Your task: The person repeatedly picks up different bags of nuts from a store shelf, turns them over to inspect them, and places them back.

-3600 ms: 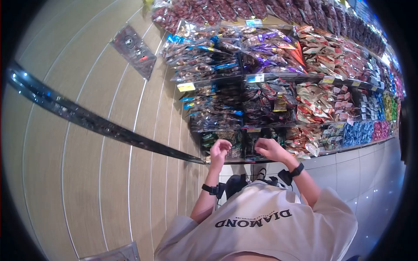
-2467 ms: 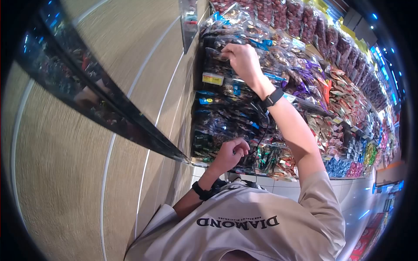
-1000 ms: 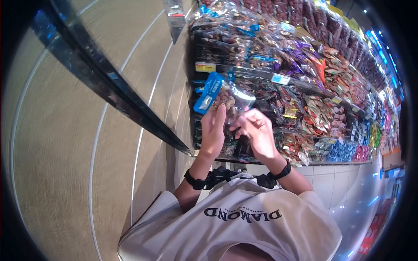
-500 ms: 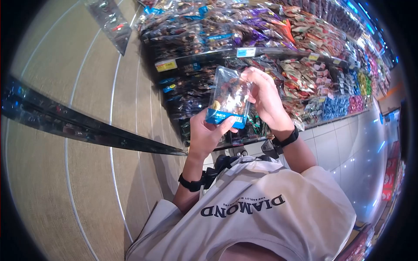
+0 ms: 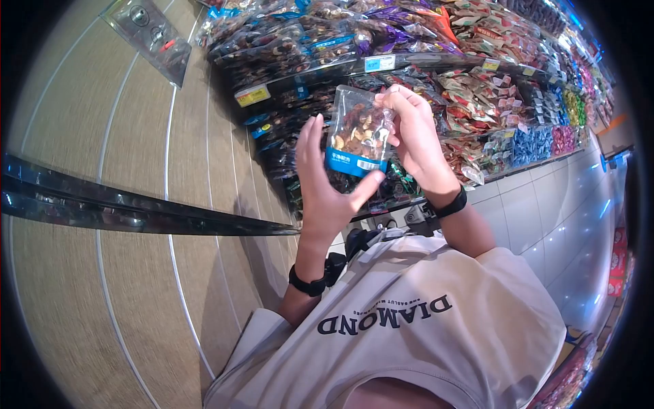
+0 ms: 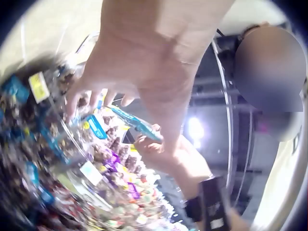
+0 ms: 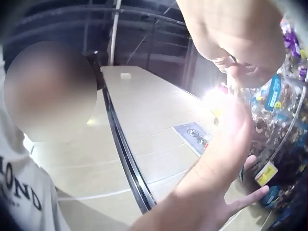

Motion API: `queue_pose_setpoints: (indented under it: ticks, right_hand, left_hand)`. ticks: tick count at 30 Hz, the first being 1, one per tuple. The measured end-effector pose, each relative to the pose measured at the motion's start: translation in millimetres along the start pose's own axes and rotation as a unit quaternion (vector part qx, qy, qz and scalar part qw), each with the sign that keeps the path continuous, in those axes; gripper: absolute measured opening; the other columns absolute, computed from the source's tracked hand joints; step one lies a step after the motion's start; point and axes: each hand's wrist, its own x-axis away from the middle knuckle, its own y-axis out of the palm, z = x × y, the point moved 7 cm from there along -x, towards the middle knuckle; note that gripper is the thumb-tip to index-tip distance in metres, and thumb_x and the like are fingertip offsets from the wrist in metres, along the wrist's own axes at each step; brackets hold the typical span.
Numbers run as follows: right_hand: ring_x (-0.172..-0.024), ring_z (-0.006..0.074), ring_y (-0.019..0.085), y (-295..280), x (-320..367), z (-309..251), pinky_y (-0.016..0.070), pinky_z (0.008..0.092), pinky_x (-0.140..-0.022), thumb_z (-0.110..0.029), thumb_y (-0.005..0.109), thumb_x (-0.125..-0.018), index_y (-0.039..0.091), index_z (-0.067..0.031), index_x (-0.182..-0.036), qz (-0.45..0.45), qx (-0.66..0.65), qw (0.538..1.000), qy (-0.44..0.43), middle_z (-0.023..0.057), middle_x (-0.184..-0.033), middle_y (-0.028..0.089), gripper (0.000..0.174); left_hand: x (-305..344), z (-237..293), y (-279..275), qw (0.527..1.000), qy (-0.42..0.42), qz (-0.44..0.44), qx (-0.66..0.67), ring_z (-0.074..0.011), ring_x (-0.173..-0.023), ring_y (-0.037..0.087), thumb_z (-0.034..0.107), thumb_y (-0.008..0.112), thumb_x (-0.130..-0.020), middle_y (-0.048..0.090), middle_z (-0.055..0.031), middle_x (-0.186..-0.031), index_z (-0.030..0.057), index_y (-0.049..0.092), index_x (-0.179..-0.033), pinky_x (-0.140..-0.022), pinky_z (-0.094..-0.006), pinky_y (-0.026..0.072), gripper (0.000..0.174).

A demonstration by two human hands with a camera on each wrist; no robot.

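Observation:
A clear pouch of mixed nuts (image 5: pixel 361 129) with a blue band along its lower edge is held up before the shelves in the head view. My right hand (image 5: pixel 415 136) pinches its upper right edge between thumb and fingers. To the pouch's lower left, my left hand (image 5: pixel 323 184) has its fingers stretched upward, with the thumb right at the bottom corner. In the left wrist view the pouch (image 6: pixel 134 123) shows nearly edge-on between the hands. The right wrist view shows the back of my right hand (image 7: pixel 240 38), hiding most of the pouch.
Shelves of bagged snacks rise ahead, with a yellow price tag (image 5: pixel 253 95) and a blue-white price tag (image 5: pixel 379 63) on one edge. A wood-panelled wall (image 5: pixel 136 273) with a dark rail (image 5: pixel 136 211) stands at left. Pale tiled floor (image 5: pixel 538 218) lies at right.
My right hand took the pouch of nuts from the upper shelf. Both hands turned it until the blue band faced down. Since then my left fingers have let go and spread away.

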Motion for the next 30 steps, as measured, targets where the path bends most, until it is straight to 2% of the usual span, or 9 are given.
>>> queue_pose_setpoints:
  ticks: [1,2,6,7,9,15,23,27,30]
  right_hand:
    - [-0.050,0.0029,0.045,3.2,0.7,3.5,0.0331,0.0210,-0.042,-0.009,0.062,-0.095,0.065,-0.0029,-0.085,0.000,-0.001,1.000,0.000,-0.0014,-0.072,0.060,0.012]
    - [-0.049,0.0036,0.046,7.1,4.4,5.6,0.0347,0.0215,-0.042,-0.009,0.062,-0.095,0.065,-0.0023,-0.084,0.005,0.021,1.000,-0.015,-0.0008,-0.069,0.059,0.013]
    - [-0.057,0.0052,0.056,44.0,25.8,9.8,0.0455,0.0210,-0.050,-0.018,0.062,-0.101,0.066,0.0018,-0.092,-0.125,0.101,0.987,-0.028,0.0011,-0.072,0.061,0.022]
    - [-0.063,0.0048,0.058,56.1,31.8,5.0,0.0476,0.0202,-0.054,-0.020,0.061,-0.103,0.067,0.0022,-0.097,-0.172,0.110,0.979,-0.019,0.0014,-0.075,0.062,0.024]
    - [-0.080,0.0031,0.058,53.6,30.6,-0.3,0.0490,0.0192,-0.060,-0.021,0.055,-0.107,0.067,-0.0005,-0.108,-0.231,0.048,0.972,-0.004,0.0016,-0.093,0.066,0.024]
    - [-0.090,0.0057,0.059,22.6,24.5,-9.7,0.0471,0.0251,-0.079,-0.012,0.065,-0.100,0.067,-0.0041,-0.111,-0.092,0.108,0.984,-0.106,-0.0003,-0.097,0.068,0.014]
    - [-0.076,0.0014,0.057,34.5,36.2,6.1,0.0348,0.0142,-0.045,-0.014,0.066,-0.100,0.066,-0.0017,-0.110,-0.146,0.064,0.987,0.034,0.0013,-0.094,0.068,0.016]
    - [-0.074,0.0040,0.061,17.0,18.2,8.7,0.0464,0.0213,-0.057,-0.001,0.073,-0.092,0.068,-0.0020,-0.093,-0.137,0.133,0.982,-0.007,0.0028,-0.087,0.072,0.005]
    - [-0.077,0.0033,0.061,12.2,8.7,7.6,0.0466,0.0205,-0.068,-0.001,0.077,-0.088,0.067,-0.0032,-0.094,-0.129,0.155,0.978,-0.057,-0.0001,-0.085,0.070,0.012]
  left_hand:
    - [1.4,19.6,0.3,0.951,0.138,0.030,-0.274,-0.0384,-0.138,0.045,0.031,0.093,-0.072,0.040,-0.0274,-0.152,-0.0024,0.028,-0.155,-0.113,-0.0512,0.0400,0.111]
    - [0.8,4.2,7.4,0.971,0.095,-0.026,-0.216,-0.0454,-0.146,0.028,0.044,0.097,-0.059,0.028,-0.0298,-0.157,-0.0002,0.021,-0.159,-0.121,-0.0541,0.0229,0.133]
    - [7.9,-20.2,16.6,0.999,0.051,0.003,0.008,-0.0293,-0.136,0.046,0.010,0.068,-0.094,0.041,-0.0224,-0.150,-0.0008,0.017,-0.159,-0.107,-0.0412,0.0432,0.084]
    - [18.3,-42.0,20.4,0.962,-0.139,-0.026,0.233,-0.0288,-0.119,0.056,0.012,0.061,-0.098,0.046,-0.0220,-0.146,-0.0010,0.021,-0.158,-0.089,-0.0371,0.0512,0.074]
    - [19.4,-44.4,21.2,0.852,-0.194,-0.113,0.473,-0.0252,-0.100,0.060,0.029,0.055,-0.101,0.050,-0.0229,-0.141,-0.0006,0.023,-0.157,-0.070,-0.0316,0.0486,0.072]
    - [18.9,-19.8,16.3,0.768,-0.163,-0.209,0.583,-0.0281,-0.081,0.061,0.060,0.044,-0.096,0.050,-0.0320,-0.137,0.0011,0.026,-0.157,-0.066,-0.0316,0.0461,0.087]
    - [26.4,-22.1,28.9,0.680,-0.159,-0.268,0.663,-0.0368,-0.095,0.066,0.066,0.034,-0.101,0.048,-0.0361,-0.142,-0.0024,0.029,-0.155,-0.050,-0.0284,0.0477,0.087]
    - [22.6,-37.2,23.0,0.830,-0.222,-0.187,0.476,-0.0338,-0.110,0.068,0.056,0.041,-0.105,0.058,-0.0264,-0.137,0.0036,0.030,-0.156,-0.058,-0.0362,0.0627,0.074]
    - [13.4,-63.2,7.3,0.919,-0.189,-0.052,0.343,-0.0227,-0.099,0.071,0.026,0.052,-0.107,0.069,-0.0149,-0.114,-0.0013,0.053,-0.138,-0.063,-0.0365,0.0656,0.041]
